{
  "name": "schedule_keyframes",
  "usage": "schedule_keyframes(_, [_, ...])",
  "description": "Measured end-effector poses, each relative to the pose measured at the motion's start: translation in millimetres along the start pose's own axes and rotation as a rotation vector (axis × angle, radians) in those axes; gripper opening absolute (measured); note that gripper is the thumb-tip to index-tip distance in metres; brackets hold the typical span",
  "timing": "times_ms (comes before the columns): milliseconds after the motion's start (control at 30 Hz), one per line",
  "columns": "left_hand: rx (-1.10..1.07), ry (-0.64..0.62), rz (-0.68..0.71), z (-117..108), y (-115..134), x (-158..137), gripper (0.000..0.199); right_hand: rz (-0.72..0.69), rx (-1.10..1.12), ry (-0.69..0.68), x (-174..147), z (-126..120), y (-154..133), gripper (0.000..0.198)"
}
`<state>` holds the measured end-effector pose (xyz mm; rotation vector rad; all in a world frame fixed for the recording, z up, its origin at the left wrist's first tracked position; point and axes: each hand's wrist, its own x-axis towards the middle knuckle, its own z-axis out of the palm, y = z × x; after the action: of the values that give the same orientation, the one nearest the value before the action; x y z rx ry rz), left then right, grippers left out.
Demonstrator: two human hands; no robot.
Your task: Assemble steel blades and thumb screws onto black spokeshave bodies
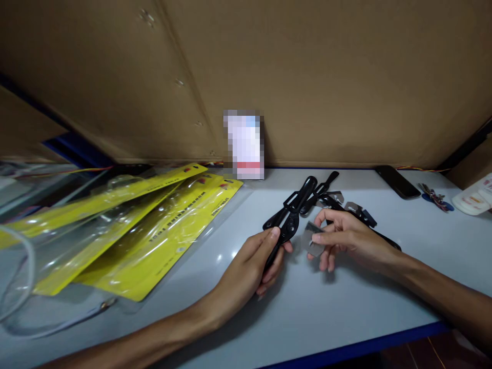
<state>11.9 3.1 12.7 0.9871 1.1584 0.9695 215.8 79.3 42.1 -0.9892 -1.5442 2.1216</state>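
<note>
My left hand is closed around the lower handle of a black spokeshave, which slants up and to the right above the table. Between the thumb and fingers of my right hand is a thin grey metal blade, just right of the spokeshave and apart from it. More black spokeshaves lie behind, partly overlapped by the held one. Several loose metal pieces are beside them, partly hidden by my right hand.
Yellow-backed clear plastic packages are piled at the left, near a white cable. A pixelated upright panel leans on the cardboard wall. A black phone, keys and a white container are at the right.
</note>
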Motion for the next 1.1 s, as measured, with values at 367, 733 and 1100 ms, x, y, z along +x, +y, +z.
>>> schedule_keyframes(367, [0.108,0.011,0.016,-1,-1,-2,0.059,-0.050,0.075,-0.057,1,15,24,0.035])
schedule_keyframes(733, [0.250,-0.018,0.098,2,-1,-7,0.057,0.036,0.055,-0.080,-6,21,24,0.034])
schedule_keyframes(1100, [0.247,-0.213,0.157,4,6,-4,0.023,0.072,0.123,-0.041,-1,17,26,0.039])
